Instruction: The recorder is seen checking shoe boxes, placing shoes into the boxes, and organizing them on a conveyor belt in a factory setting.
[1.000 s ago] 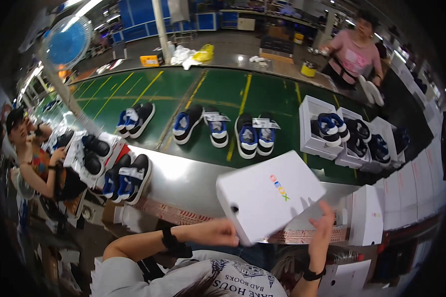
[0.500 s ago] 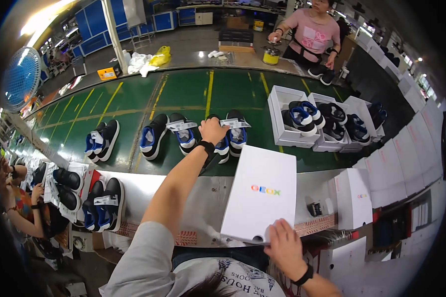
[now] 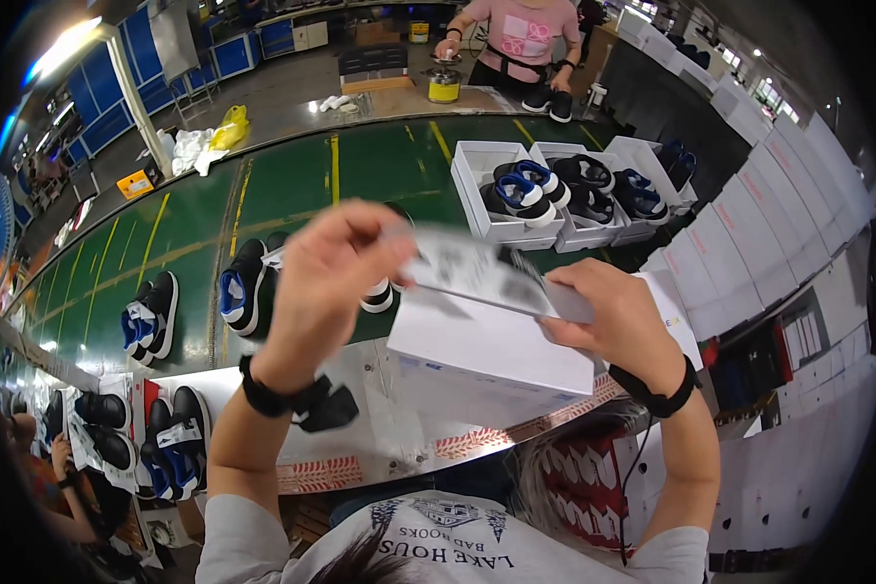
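Pinching the left end of a blurred printed tag [image 3: 482,277], the left hand [image 3: 326,282] is nearly closed, thumb to fingertips; the right hand [image 3: 613,311] holds its other end in a narrow grip between thumb and fingers. The tag spans the gap between them, over a white box [image 3: 492,341] by the near edge of the metal desk [image 3: 389,443]. A pair of shoes [image 3: 187,423] sits toward the desk's left end. Beyond, sneakers [image 3: 164,316] stand on the green belt [image 3: 292,185], some hidden behind the left hand. Open boxes [image 3: 501,233] with shoes are toward the belt's right end; a person [image 3: 528,39] stands past its far edge.
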Demonstrator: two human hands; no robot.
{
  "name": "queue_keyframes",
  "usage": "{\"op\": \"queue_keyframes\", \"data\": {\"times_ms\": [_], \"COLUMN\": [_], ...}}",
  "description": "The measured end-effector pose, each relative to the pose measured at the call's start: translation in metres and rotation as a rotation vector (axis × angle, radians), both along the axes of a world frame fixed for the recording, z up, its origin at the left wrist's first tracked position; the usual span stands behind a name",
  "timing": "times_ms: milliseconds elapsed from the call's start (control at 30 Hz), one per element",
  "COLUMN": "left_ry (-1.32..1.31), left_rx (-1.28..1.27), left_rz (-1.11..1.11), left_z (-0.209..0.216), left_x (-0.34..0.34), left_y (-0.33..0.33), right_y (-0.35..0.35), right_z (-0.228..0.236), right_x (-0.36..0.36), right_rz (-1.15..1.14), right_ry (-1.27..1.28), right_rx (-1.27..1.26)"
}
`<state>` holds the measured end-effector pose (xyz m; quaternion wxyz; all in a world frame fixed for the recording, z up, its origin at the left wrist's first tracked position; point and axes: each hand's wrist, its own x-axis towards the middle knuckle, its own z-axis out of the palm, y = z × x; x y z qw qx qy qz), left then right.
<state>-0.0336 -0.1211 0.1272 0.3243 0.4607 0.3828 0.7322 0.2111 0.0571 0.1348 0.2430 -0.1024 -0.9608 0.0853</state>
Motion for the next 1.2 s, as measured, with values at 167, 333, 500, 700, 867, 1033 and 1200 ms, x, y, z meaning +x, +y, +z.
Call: {"op": "queue_keyframes", "data": {"times_ms": [167, 333, 500, 700, 867, 1033, 1200], "left_ry": [-0.081, -0.05, 0.579, 0.806, 0.816, 0.772, 0.797], "left_rx": [-0.168, -0.139, -0.239, -0.291, -0.274, -0.302, -0.242], "left_rz": [-0.056, -0.087, 0.134, 0.075, 0.059, 0.053, 0.05], "left_z": [-0.02, -0.022, -0.013, -0.013, -0.014, -0.014, -0.021], "left_x": [0.025, 0.027, 0.022, 0.013, 0.008, 0.007, 0.001], "left_y": [-0.009, -0.014, -0.037, -0.048, -0.049, -0.054, -0.059], "right_y": [-0.028, -0.044, -0.058, -0.056, -0.061, -0.066, -0.076], "right_z": [0.015, -0.005, 0.001, -0.001, 0.0, -0.001, 0.001], "right_x": [0.005, 0.01, 0.023, 0.022, 0.02, 0.015, 0.012], "right_rz": [0.074, 0.12, 0.141, 0.196, 0.191, 0.208, 0.166], "right_ry": [-0.067, 0.066, -0.006, -0.156, -0.215, -0.212, -0.268], "right_rx": [-0.108, -0.434, -0.567, -0.466, -0.422, -0.421, -0.388]}}
